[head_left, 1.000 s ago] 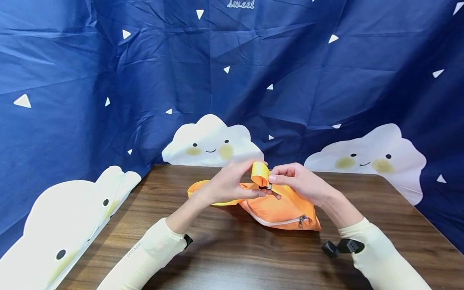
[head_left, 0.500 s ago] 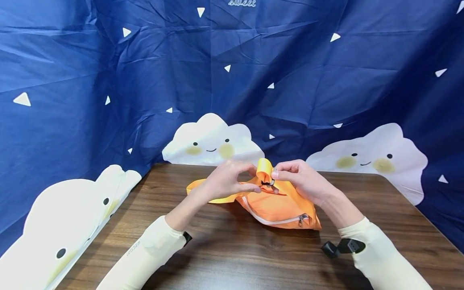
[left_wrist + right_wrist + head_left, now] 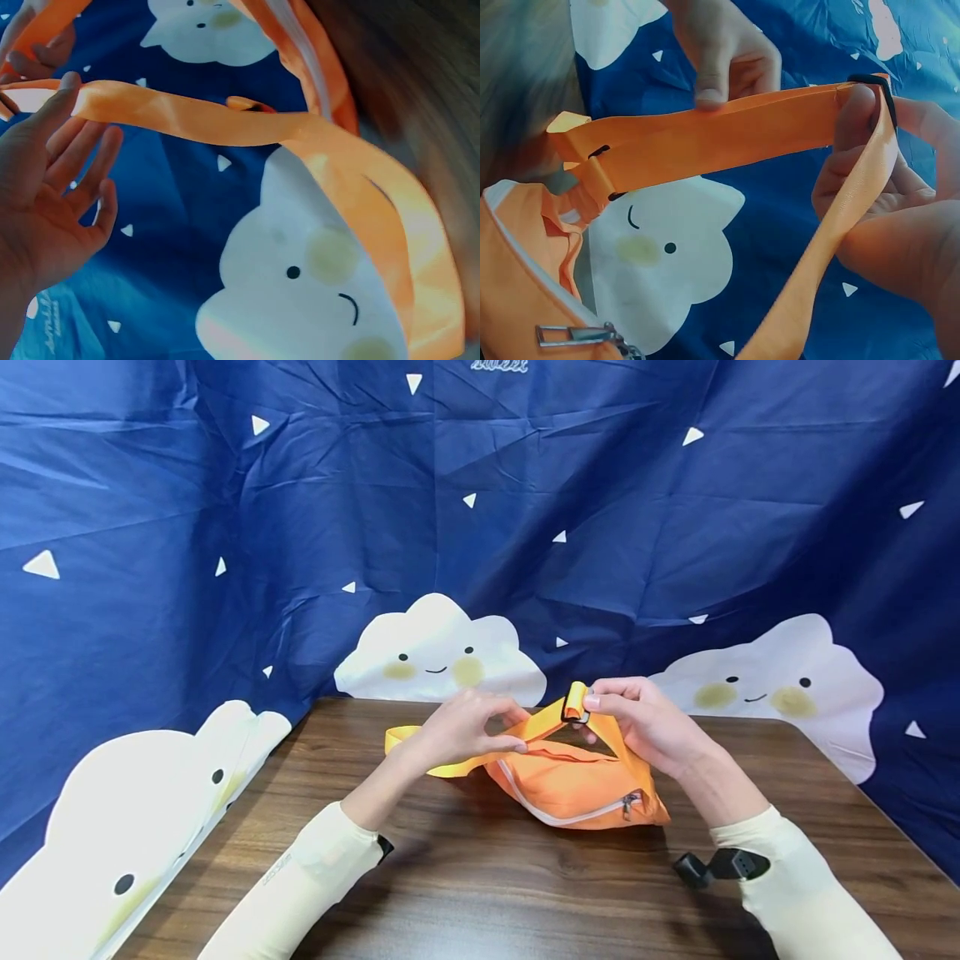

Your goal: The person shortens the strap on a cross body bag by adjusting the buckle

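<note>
An orange zippered pouch lies on the table, with its yellow-orange webbing strap raised above it. My right hand pinches the strap at a black slider buckle; a short strap loop shows through the buckle. To its left, my left hand pinches the strap between thumb and fingers. In the right wrist view, the strap stretches nearly straight between both hands, and a metal zipper pull hangs at the pouch's end. The left wrist view shows the left thumb lying over the strap.
The brown wood-grain table extends around the pouch. Behind it hangs a blue curtain printed with white clouds and triangles. A strap loop lies left, partly behind my left hand. A black wrist device sits on the right sleeve.
My right hand has moved right and slightly up with the buckle. The strap loop at the buckle has become smaller, and the strap between the hands is now drawn straight.
</note>
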Tool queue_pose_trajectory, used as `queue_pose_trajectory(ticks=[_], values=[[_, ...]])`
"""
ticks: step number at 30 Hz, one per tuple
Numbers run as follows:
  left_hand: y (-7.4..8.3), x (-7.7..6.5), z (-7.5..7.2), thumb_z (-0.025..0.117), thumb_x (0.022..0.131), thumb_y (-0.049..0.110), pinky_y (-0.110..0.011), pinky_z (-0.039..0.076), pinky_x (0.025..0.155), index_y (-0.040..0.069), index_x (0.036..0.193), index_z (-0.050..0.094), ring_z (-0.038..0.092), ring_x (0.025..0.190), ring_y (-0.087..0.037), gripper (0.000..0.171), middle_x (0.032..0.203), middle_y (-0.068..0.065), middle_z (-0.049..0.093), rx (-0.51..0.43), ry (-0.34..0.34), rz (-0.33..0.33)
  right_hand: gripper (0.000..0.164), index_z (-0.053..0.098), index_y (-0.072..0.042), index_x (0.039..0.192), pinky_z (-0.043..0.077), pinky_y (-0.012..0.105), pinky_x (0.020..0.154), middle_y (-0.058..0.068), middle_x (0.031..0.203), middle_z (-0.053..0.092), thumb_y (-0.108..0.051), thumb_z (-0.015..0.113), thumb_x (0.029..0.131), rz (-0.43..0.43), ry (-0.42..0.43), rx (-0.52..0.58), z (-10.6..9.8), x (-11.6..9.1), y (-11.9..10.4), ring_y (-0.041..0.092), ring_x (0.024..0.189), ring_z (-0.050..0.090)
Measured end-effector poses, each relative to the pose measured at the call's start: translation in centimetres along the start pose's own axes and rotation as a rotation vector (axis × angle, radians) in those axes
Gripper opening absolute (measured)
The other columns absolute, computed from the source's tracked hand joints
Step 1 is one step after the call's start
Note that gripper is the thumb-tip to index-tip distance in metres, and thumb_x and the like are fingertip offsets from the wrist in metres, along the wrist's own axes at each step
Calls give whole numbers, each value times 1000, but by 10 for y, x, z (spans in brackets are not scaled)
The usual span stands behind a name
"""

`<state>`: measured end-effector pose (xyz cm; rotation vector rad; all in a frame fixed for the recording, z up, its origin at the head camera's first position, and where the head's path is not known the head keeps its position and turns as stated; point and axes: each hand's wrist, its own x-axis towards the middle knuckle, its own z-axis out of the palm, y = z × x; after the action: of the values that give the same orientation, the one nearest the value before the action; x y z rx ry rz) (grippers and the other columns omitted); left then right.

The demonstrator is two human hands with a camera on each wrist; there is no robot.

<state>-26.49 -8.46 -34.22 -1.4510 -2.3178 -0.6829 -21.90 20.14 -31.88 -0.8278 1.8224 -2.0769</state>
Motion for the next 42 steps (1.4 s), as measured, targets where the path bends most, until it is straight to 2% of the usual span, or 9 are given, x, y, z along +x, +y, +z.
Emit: queue_pose_trajectory(ticks=[6, 10, 16, 19, 23, 27, 30, 36, 42], values=[[-11, -3, 2, 84, 85, 39, -25, 50, 81, 16, 112, 74, 68, 91, -8, 36, 102, 8, 74, 63, -7, -14, 21, 71, -1, 90, 49, 31, 73, 11, 83, 66, -3, 54, 102, -34, 5, 12, -4, -1, -3, 24, 70, 59], [-7, -2, 0, 84, 84, 43, -26, 49, 87, 15, 123, 71, 66, 101, -10, 49, 114, 5, 72, 116, 7, 8, 19, 69, 0, 90, 49, 31, 72, 12, 83, 66, -5, 55, 103, -16, 6, -7, -3, -1, -3, 26, 69, 57], [13, 4, -1, 84, 84, 44, -26, 43, 100, 10, 138, 61, 60, 110, -10, 68, 131, -2, 65, 20, 104, 114, 18, 67, 1, 94, 50, 28, 60, 14, 82, 65, -12, 59, 104, 57, -35, -130, 5, 0, 3, 22, 63, 54], [23, 6, -1, 84, 84, 40, -30, 41, 103, 8, 138, 61, 59, 112, -10, 67, 131, -2, 64, -19, 145, 187, 20, 68, 3, 97, 50, 27, 59, 12, 81, 64, -15, 62, 103, 68, -53, -217, 10, 1, 6, 20, 65, 56], [30, 7, 0, 85, 85, 36, -34, 39, 103, 8, 133, 64, 58, 112, -8, 60, 123, 2, 66, -63, 168, 227, 20, 70, 1, 97, 48, 26, 60, 9, 80, 62, -18, 64, 102, 74, -67, -296, 15, 3, 10, 19, 69, 57], [30, 8, 0, 86, 84, 31, -31, 41, 98, 9, 127, 67, 58, 104, -5, 52, 114, 6, 67, -142, 171, 232, 21, 71, 0, 99, 47, 25, 59, 10, 80, 62, -20, 65, 102, 95, -85, -314, 13, 4, 12, 19, 68, 57], [28, 7, -2, 88, 83, 25, -29, 46, 95, 8, 124, 68, 57, 102, -5, 49, 111, 6, 66, -203, 173, 226, 23, 69, 2, 104, 52, 28, 62, 10, 83, 63, -20, 63, 103, 137, -92, -261, 8, 2, 11, 20, 71, 60], [24, 5, -6, 87, 84, 23, -34, 47, 99, 9, 127, 66, 58, 108, -6, 50, 115, 9, 65, -306, 162, 126, 25, 67, 5, 110, 56, 33, 70, 12, 90, 64, -18, 60, 104, 167, -85, -203, 1, -1, 4, 21, 80, 64], [22, 3, -5, 86, 85, 28, -32, 45, 100, 14, 126, 67, 58, 109, -7, 47, 114, 11, 66, -340, 139, 57, 25, 69, 4, 107, 55, 30, 66, 10, 85, 64, -19, 64, 102, 164, -38, -239, 8, 0, 4, 19, 74, 63]])
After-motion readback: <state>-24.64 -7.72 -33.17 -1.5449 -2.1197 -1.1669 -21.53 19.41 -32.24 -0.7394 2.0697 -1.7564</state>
